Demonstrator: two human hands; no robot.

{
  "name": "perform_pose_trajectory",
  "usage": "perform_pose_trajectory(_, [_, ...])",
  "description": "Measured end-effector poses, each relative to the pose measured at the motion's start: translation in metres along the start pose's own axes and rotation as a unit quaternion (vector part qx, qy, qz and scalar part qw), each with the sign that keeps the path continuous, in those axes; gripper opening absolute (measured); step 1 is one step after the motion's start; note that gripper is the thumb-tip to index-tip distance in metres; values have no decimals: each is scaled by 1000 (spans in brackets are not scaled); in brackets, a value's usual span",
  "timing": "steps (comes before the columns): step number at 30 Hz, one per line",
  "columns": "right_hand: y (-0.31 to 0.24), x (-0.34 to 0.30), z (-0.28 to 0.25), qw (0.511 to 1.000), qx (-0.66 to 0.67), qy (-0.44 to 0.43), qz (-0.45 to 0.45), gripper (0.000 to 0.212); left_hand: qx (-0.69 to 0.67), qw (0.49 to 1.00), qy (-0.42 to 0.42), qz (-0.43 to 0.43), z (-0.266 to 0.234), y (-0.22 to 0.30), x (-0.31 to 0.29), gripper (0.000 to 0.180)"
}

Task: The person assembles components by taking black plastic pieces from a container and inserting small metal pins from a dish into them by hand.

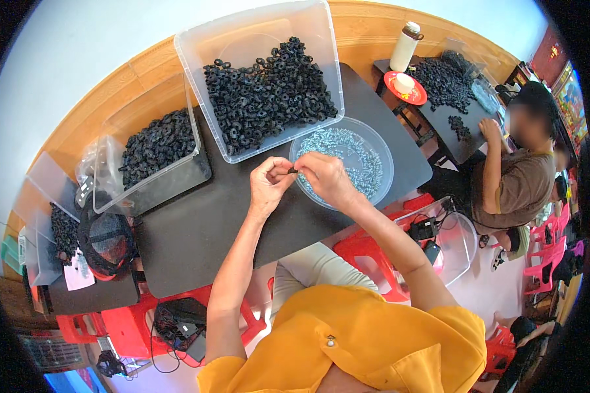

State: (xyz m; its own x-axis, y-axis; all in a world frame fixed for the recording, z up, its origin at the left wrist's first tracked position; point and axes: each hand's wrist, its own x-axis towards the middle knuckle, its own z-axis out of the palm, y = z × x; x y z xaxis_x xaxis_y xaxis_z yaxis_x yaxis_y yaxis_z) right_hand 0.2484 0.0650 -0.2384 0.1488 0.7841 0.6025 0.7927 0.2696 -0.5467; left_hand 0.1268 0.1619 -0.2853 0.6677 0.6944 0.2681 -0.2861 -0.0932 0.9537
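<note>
Yellow shirt (373, 334) across the foreground, a person works at a dark table (196, 245) with both bare hands brought together, a small dark piece (292, 171) pinched between the fingertips at the left rim of a clear bowl (391, 167). The left hand (269, 187), just left of the bowl, grips the piece between thumb and forefinger; the right hand (328, 177), over the bowl's left part, meets it with fingertips closed on the same piece, whose finer shape is too small to tell. Small silvery parts (367, 173) lie scattered in the bowl.

Beyond the bowl and to its left, a big bin (255, 39) holds a heap of black rings (269, 98). Farther left of the bowl, a second bin (170, 187) contains more black parts (157, 147). Red stools (367, 252) stand nearer the person than the bowl. Well to the bowl's right, a co-worker (514, 173) in brown sits with one hand (490, 131) near a small black pile (460, 128); a pale bottle (405, 51) and a red plate (390, 82) stand beyond the bowl, also to its right.
</note>
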Motion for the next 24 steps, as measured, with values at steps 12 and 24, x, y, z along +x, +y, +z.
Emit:
perform_pose_trajectory(12, [-11, 9, 2, 997, -66, 10, -48, 11, -111, 993, 17, -23, -4, -5, 1, 19])
perform_pose_trajectory(24, [82, 108, 36, 974, -223, 40, 25, 13, -117, 989, 43, -74, -15, -22, 9, 18])
